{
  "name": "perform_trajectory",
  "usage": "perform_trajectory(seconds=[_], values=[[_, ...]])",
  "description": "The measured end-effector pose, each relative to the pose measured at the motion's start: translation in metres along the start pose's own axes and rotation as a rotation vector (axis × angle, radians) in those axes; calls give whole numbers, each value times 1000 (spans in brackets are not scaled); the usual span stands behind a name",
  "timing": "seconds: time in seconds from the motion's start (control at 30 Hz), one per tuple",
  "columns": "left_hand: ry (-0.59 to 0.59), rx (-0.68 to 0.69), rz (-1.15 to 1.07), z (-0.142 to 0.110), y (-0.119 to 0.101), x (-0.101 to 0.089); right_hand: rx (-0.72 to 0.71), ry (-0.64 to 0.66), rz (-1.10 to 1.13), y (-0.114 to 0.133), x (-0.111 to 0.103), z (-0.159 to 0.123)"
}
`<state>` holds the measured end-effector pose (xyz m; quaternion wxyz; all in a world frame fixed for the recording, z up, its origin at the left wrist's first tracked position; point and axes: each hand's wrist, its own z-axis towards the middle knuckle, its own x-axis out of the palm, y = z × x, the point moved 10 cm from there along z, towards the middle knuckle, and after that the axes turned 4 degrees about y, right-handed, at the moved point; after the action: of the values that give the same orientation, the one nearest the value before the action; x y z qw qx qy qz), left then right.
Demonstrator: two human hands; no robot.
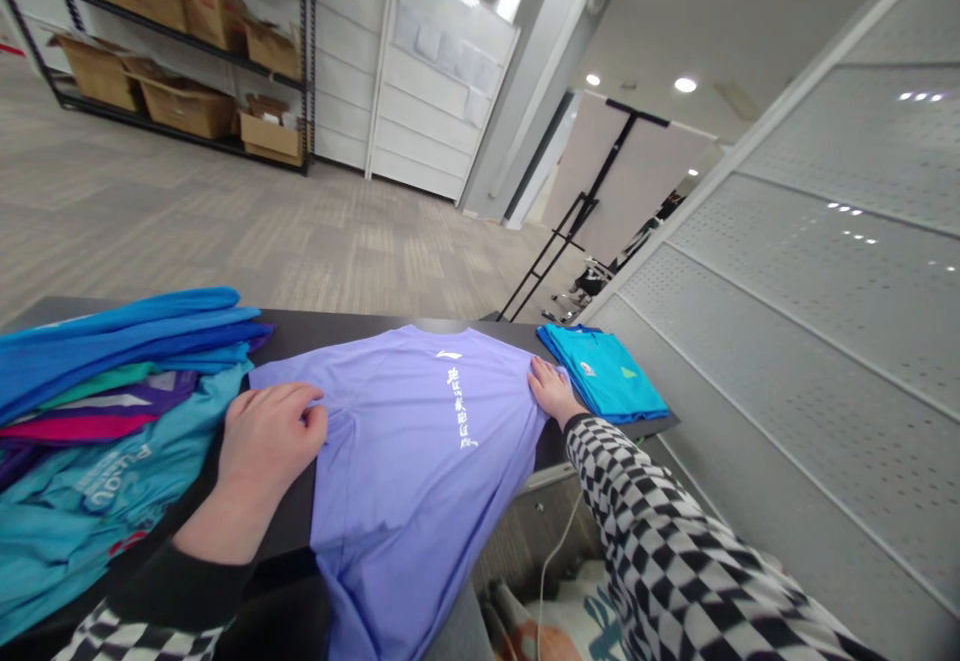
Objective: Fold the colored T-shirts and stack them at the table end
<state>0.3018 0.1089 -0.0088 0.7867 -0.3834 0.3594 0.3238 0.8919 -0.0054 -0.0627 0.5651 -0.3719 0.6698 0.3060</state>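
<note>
Head view: lavender T-shirt (420, 431) lies spread on the dark desk (315, 328), collar at the far side, hem end hanging over the near edge. Left hand (271, 433) is at one sleeve and side, fingers curled; cannot tell whether they pinch cloth. Right hand (553, 391) rests on the opposite shoulder, fingers extended over the fabric. Handling estimate: light, limp, probably slightly slippery, not fragile; creases easily, best held at shoulder seams or sleeve corners. Markings: white logo (450, 354) below the collar, brand not confirmed; column of white Chinese-style characters (462, 411), too blurred to transcribe. Folded turquoise shirt (611, 381), right, bears a small badge (587, 369) and yellow-green mark (628, 372). Light-blue shirt (180, 456), left, carries pale lettering (112, 476), not reliably legible.
</note>
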Motion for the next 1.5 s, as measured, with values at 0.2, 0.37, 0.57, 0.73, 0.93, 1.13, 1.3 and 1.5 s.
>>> perform_trajectory(seconds=[0.2,0.37,0.57,0.73,0.93,1.13,1.3,1.5], values=[[49,-26,-48,6,14,14,-9,-65,34,-2,-8,0],[119,-4,-82,12,17,32,-10,-108,65,-4,-8,1],[193,-102,-39,14,19,32,-65,-166,9,-10,-7,12],[222,-138,11,11,13,26,-115,-215,59,-17,-4,22],[404,-114,150,-12,5,33,-119,-244,54,-22,-1,28],[454,-56,168,21,14,20,-127,-247,59,-27,8,34],[552,-45,75,57,16,47,-124,-238,60,-27,10,36],[675,26,223,47,20,77,-128,-259,65,-21,5,29]])
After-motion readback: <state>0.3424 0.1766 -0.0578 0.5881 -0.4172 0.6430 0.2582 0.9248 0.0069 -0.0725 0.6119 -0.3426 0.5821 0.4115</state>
